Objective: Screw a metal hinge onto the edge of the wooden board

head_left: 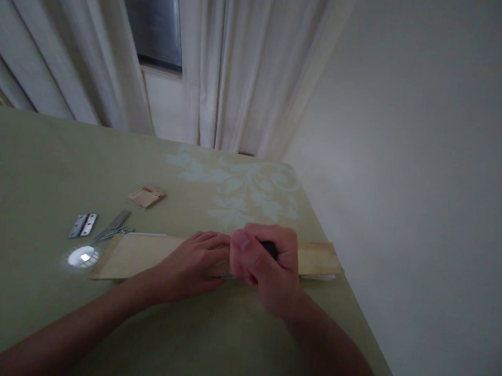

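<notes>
A hand could pass along the far left of the desk [42, 150], or between the two forearms on the near side. The long board [143, 254] crosses the middle, its centre blocked by the left hand [196, 261] and the right hand [267, 263], side by side. Left of it, the hinge [83, 225] and screws [114, 234] obstruct; beyond lies a wood scrap [146, 197]. The wall [426, 194] bounds the right.

A room, apparently in a home. Pale draped curtains [260, 57] hang on either side of a dark window [157, 21], beside a plain wall [428, 166]. The green table [42, 162] bears a leafy floral pattern [233, 184].
</notes>
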`<action>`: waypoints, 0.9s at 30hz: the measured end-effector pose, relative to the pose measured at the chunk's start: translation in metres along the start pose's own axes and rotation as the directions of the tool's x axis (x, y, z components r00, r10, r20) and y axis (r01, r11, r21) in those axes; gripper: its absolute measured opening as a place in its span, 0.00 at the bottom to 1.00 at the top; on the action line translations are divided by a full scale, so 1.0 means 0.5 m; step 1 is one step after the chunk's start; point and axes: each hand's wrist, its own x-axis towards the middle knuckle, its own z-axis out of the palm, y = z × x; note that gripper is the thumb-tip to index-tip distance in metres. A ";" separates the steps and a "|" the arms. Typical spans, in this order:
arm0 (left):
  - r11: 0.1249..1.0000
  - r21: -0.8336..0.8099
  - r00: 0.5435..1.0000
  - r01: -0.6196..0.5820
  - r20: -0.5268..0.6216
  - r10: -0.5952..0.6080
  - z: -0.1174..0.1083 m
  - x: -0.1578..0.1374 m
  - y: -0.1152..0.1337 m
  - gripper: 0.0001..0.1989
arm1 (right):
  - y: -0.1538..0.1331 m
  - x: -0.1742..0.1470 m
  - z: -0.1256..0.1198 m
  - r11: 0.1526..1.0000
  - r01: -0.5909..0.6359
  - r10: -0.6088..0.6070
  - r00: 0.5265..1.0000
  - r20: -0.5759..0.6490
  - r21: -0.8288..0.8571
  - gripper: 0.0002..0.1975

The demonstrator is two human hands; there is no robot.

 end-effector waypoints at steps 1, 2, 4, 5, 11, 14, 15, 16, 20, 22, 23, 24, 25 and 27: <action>1.000 0.011 1.000 -0.007 0.000 0.007 -0.002 0.000 0.001 0.19 | 0.005 0.004 -0.002 0.996 -0.042 0.040 0.999 0.029 0.074 0.29; 1.000 0.023 1.000 -0.012 0.000 0.012 -0.003 0.000 0.001 0.19 | 0.011 0.009 -0.002 0.988 -0.087 0.082 0.996 0.048 0.124 0.30; 0.999 0.039 1.000 -0.016 0.003 0.016 -0.002 -0.001 0.000 0.19 | 0.024 0.018 -0.001 0.985 -0.129 0.129 0.992 0.008 0.117 0.30; 0.999 0.042 1.000 -0.012 0.005 0.012 -0.001 -0.001 0.000 0.18 | 0.028 0.021 0.001 0.988 -0.131 0.133 0.991 -0.029 0.077 0.30; 1.000 -0.021 0.999 -0.017 -0.033 0.017 0.004 -0.003 -0.002 0.09 | 0.026 0.023 0.006 0.849 -0.352 0.279 0.932 0.233 0.393 0.32; 1.000 0.017 1.000 -0.015 0.001 0.015 -0.002 -0.003 -0.002 0.14 | 0.023 0.030 0.001 0.911 -0.299 0.280 0.954 0.108 0.285 0.30; 0.999 0.033 1.000 -0.013 0.014 0.012 -0.004 -0.003 -0.003 0.17 | 0.020 0.032 -0.001 0.940 -0.264 0.260 0.964 0.049 0.217 0.29; 0.999 0.043 1.000 -0.013 0.026 0.012 -0.005 -0.003 -0.004 0.19 | 0.015 0.034 -0.005 0.949 -0.250 0.251 0.968 0.020 0.192 0.28; 1.000 0.029 0.998 -0.010 0.059 0.008 -0.005 -0.004 -0.008 0.23 | -0.030 0.030 -0.027 0.860 -0.293 0.249 0.955 0.159 0.418 0.29; 1.000 0.030 0.997 0.004 0.081 -0.007 -0.007 -0.004 -0.004 0.23 | -0.057 0.022 -0.040 0.892 -0.212 0.173 0.976 0.133 0.399 0.28; 0.999 0.032 0.996 0.006 0.092 -0.009 -0.011 -0.004 0.000 0.22 | -0.067 0.018 -0.045 0.923 -0.156 0.132 0.987 0.092 0.352 0.28; 0.999 0.034 0.995 -0.003 0.101 -0.001 -0.016 -0.005 0.004 0.22 | -0.075 0.014 -0.050 0.953 -0.095 0.088 0.995 0.039 0.287 0.27; 0.999 0.036 0.995 -0.014 0.100 0.011 -0.024 -0.005 0.006 0.22 | -0.080 0.010 -0.053 0.977 -0.031 0.036 0.999 -0.023 0.209 0.27; 0.999 0.046 0.998 -0.020 0.059 0.017 -0.048 -0.005 0.005 0.22 | -0.084 0.003 -0.056 0.992 0.118 -0.109 0.983 -0.145 0.053 0.25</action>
